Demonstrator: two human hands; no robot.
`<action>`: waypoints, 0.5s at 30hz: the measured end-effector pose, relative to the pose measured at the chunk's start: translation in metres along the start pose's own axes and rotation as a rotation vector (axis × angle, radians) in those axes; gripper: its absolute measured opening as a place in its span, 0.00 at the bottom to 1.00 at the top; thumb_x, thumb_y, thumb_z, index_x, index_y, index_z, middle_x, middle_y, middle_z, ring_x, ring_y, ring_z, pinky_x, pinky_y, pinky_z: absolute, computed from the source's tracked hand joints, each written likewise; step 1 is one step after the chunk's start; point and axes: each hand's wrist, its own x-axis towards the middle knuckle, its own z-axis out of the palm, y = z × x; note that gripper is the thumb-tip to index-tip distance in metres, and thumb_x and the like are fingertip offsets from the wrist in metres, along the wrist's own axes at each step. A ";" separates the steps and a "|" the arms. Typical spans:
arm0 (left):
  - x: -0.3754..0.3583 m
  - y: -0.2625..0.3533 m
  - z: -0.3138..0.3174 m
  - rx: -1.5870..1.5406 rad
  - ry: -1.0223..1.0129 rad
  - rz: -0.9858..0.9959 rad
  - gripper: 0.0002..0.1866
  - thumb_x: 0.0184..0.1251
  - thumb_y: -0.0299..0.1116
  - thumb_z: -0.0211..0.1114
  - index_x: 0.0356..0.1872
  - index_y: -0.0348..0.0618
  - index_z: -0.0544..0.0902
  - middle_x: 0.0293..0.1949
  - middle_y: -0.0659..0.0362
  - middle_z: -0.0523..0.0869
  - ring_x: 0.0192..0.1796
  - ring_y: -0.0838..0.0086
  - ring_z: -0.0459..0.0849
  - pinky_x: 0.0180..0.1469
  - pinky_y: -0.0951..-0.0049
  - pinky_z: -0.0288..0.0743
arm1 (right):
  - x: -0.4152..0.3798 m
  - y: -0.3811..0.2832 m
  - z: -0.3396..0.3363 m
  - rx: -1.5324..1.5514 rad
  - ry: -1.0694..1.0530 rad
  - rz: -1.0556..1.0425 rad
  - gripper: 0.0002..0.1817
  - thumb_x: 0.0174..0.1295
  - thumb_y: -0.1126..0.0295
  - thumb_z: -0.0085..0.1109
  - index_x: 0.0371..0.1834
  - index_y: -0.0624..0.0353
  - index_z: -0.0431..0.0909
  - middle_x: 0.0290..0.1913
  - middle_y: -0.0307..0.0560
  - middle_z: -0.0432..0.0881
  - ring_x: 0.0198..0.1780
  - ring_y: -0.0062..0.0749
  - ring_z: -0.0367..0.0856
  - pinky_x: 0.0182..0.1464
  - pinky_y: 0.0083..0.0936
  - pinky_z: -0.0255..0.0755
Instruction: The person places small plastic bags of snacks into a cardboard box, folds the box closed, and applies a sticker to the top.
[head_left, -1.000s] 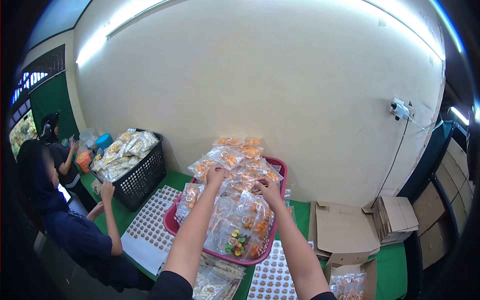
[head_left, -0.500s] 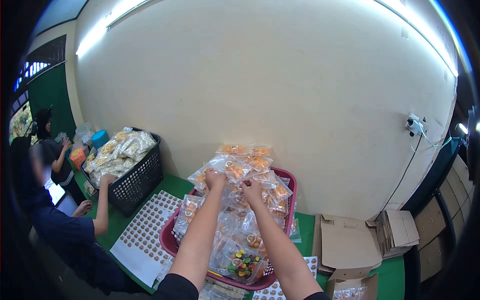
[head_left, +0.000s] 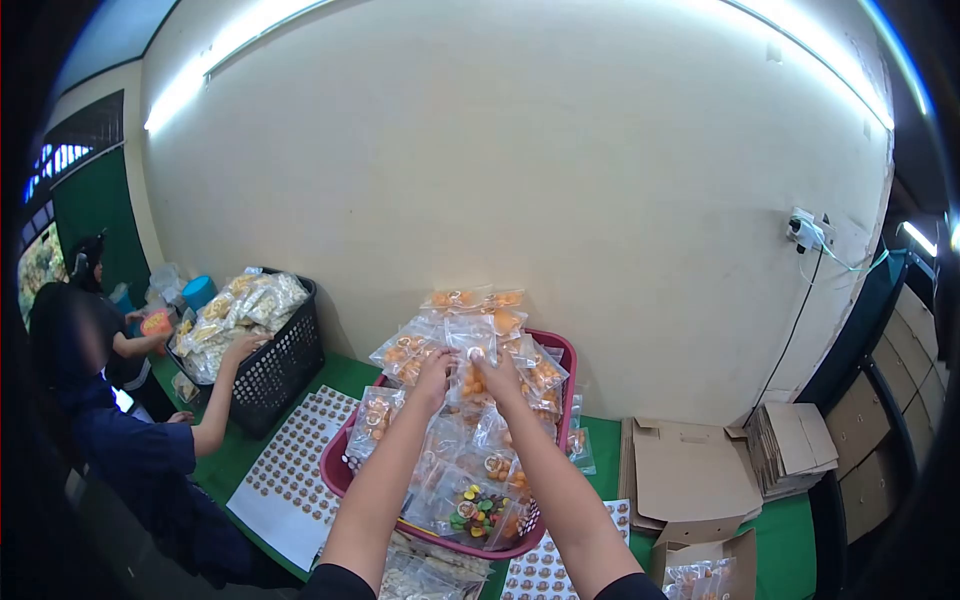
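Observation:
Both of my hands hold one clear packet with orange pieces (head_left: pixel 470 378) above a heaped pink basket (head_left: pixel 562 360). My left hand (head_left: pixel 434 378) pinches the packet's left edge, and my right hand (head_left: pixel 499 380) has its fingers closed on the right side. Under and around them lie more clear packets with orange contents (head_left: pixel 408 348). Near the basket's front is a packet of multicoloured pieces (head_left: pixel 482 512).
At left, a co-worker (head_left: pixel 130 430) reaches into a black basket (head_left: pixel 275 385) of packets; another person stands behind. Sticker sheets (head_left: pixel 290 480) lie on the green table (head_left: pixel 345 372). Flat cardboard (head_left: pixel 690 475), stacked cardboard (head_left: pixel 795 440) and an open box (head_left: pixel 740 560) are at right.
My hands have come closer together, and a packet is now held up between them. The co-worker's hand has moved over the packets in the black basket. The camera view has shifted slightly.

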 end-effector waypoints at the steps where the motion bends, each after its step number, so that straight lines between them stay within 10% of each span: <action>1: -0.007 0.001 0.005 -0.002 0.022 -0.017 0.10 0.61 0.33 0.53 0.43 0.46 0.76 0.34 0.64 0.77 0.37 0.77 0.75 0.35 0.75 0.71 | -0.005 0.001 -0.002 0.009 0.002 -0.009 0.35 0.49 0.55 0.68 0.56 0.64 0.67 0.44 0.56 0.78 0.47 0.35 0.77 0.49 0.27 0.69; 15: -0.082 -0.059 0.191 0.130 -0.164 0.095 0.06 0.63 0.30 0.59 0.38 0.41 0.78 0.34 0.62 0.81 0.34 0.80 0.77 0.36 0.78 0.71 | -0.095 -0.013 -0.181 -0.059 0.150 -0.042 0.18 0.58 0.64 0.59 0.47 0.63 0.71 0.39 0.48 0.79 0.39 0.27 0.77 0.39 0.24 0.71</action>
